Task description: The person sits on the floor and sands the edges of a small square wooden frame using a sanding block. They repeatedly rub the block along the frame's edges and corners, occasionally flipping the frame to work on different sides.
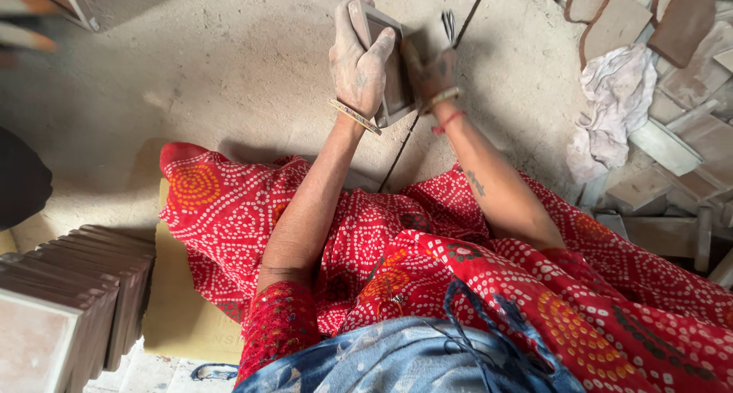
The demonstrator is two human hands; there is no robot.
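Soft, even daylight; faint shadows, blurred upper-left corner.

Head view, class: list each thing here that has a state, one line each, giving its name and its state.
left hand: closed around the tile, dusty
right hand: on the tile's far edge, partly hidden
tile: lifted off the floor, held upright between both hands
stack of tiles: standing on edge in a row at lower left
white cloth: crumpled, lying on broken pieces
broken tile pieces: scattered in a heap at upper right

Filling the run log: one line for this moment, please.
left hand: grips square tile | right hand: on tile's far side | tile stack: left | rag: right
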